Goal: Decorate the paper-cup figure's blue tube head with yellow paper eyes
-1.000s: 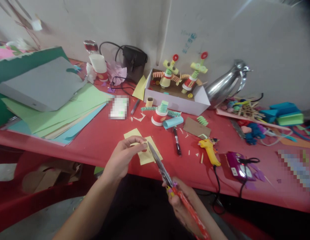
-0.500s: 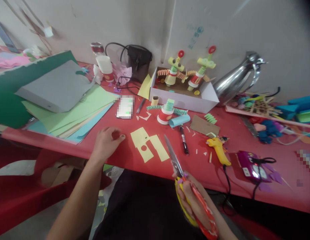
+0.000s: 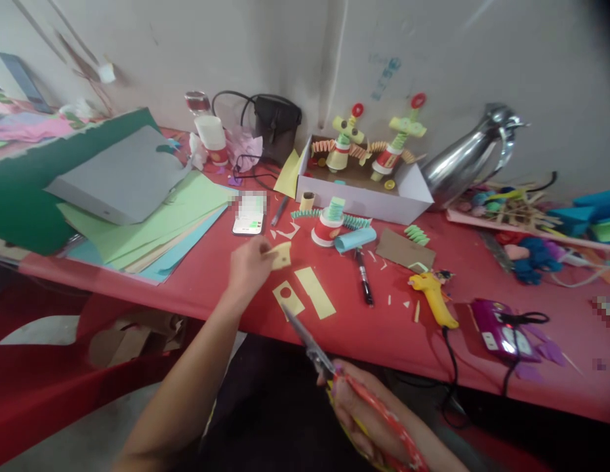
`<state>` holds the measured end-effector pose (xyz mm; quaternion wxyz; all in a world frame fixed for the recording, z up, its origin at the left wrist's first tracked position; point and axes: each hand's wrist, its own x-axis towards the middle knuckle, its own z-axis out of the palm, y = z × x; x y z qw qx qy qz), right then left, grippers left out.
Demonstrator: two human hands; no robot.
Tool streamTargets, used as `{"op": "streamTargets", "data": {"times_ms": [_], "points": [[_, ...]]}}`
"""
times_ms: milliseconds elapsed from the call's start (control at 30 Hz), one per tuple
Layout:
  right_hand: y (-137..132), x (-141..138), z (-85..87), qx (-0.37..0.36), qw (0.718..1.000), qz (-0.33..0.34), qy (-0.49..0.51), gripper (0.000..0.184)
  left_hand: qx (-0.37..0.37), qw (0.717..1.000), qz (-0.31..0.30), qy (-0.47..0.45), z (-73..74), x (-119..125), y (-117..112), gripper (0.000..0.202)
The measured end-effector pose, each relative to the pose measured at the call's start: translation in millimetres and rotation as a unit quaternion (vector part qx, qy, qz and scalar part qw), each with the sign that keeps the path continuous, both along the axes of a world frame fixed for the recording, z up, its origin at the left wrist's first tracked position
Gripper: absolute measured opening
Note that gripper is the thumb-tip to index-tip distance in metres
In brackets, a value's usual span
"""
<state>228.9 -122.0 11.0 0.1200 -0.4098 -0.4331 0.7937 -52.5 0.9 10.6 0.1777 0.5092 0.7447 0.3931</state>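
Observation:
Pinched in my left hand (image 3: 249,267) is a small piece of yellow paper (image 3: 281,257) with a dark spot on it, lifted just off the red table. My right hand (image 3: 357,410) grips the scissors (image 3: 312,347), which have red and yellow handles; the blades look closed and point left and away. Near their tip lies a yellow paper piece with a round hole (image 3: 295,303). Beside it is a plain yellow strip (image 3: 315,293). Farther back stands a red and white paper cup (image 3: 327,226) with folded green paper arms, touching a rolled blue paper (image 3: 355,240).
Two finished-looking cup figures stand in a white box (image 3: 364,204). A black marker (image 3: 363,278), a yellow glue gun (image 3: 435,298) and a purple power strip (image 3: 504,331) lie to the right. A phone (image 3: 250,215) and stacked coloured paper (image 3: 187,219) are left; a metal jug (image 3: 469,154) leans behind.
My left hand has moved right and picked up a yellow paper piece from the table. The scissors in my right hand have shifted left, towards the piece with the hole.

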Motion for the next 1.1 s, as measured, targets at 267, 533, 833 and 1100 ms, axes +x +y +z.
{"op": "streamTargets", "data": {"times_ms": [267,533,833,1100], "points": [[2,-3,0.8,-0.018,0.995,-0.097,0.005,0.067,0.193,0.899,0.04,-0.392,41.3,-16,-28,0.042],[6,-4,1.6,0.086,0.988,-0.107,0.069,0.075,0.094,0.868,0.006,-0.488,36.0,47,-61,0.049],[5,-4,8.8,0.182,0.976,-0.107,0.044,0.061,0.057,0.868,-0.042,-0.492,31.9,67,-65,0.05],[-1,-8,19.6,0.122,0.983,-0.136,0.03,0.058,0.037,0.87,-0.049,-0.489,33.7,69,-66,0.05]]}}
